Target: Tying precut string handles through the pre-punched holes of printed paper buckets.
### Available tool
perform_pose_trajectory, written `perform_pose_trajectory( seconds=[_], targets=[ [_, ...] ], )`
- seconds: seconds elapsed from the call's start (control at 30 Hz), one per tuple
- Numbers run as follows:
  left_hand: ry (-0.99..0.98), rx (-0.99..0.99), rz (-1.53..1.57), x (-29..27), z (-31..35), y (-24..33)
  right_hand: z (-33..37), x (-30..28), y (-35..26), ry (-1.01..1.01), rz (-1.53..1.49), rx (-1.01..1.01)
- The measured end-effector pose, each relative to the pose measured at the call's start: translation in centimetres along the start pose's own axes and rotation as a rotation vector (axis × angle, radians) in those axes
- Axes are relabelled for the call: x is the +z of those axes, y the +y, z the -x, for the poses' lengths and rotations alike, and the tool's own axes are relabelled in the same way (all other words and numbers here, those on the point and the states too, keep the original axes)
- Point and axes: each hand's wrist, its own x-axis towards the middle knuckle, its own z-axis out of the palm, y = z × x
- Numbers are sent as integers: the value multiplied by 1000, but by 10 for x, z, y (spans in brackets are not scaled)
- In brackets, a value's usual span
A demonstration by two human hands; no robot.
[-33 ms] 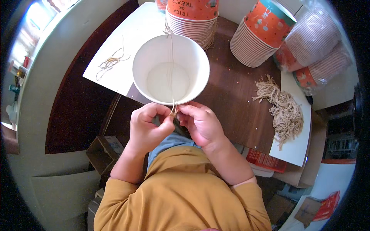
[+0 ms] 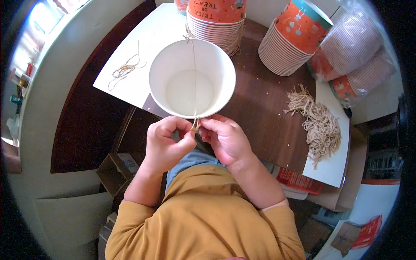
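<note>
A white-lined paper bucket (image 2: 227, 78) stands at the near table edge with its mouth facing me. Thin beige string (image 2: 193, 58) runs across the opening from the far rim to the near rim. Just outside the near rim, my left hand (image 2: 169, 141) pinches the string between thumb and forefinger. My right hand (image 2: 225, 138), fingers curled and closed, grips the string right beside it. A small loop of string stands up between the two hands. The fingertips partly hide the string's ends.
Behind the bucket is a stack of orange buckets (image 2: 215, 30) with string hanging on it. Another bucket stack (image 2: 286, 47) and plastic-wrapped stacks (image 2: 351, 43) stand at right. A tangled string pile (image 2: 320, 125) lies right; loose strands (image 2: 125, 69) lie left. An open cardboard box (image 2: 116, 173) sits low left.
The string across the bucket's mouth now looks straighter and closer together, where two lines showed before. Both hands keep nearly the same place and pinch.
</note>
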Motion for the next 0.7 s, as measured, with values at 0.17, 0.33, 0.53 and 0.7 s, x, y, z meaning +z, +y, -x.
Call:
perform_pose_trajectory(
  seconds=[0.17, 0.33, 0.53, 0.7],
  targets=[
    [-120, -281, 280, -3, -2, -1, -2, 2, -2, 6, 27, -27],
    [-109, -276, 409, 0, -2, -3, 2, 15, 0, 129, 106, -234],
    [-62, -153, 319, -5, -8, -3, 15, 6, -15, 375, 1257, -1097],
    [-8, 222, -82, -6, -17, 11, 0, 9, -19, 170, 1442, -1366]
  ],
)
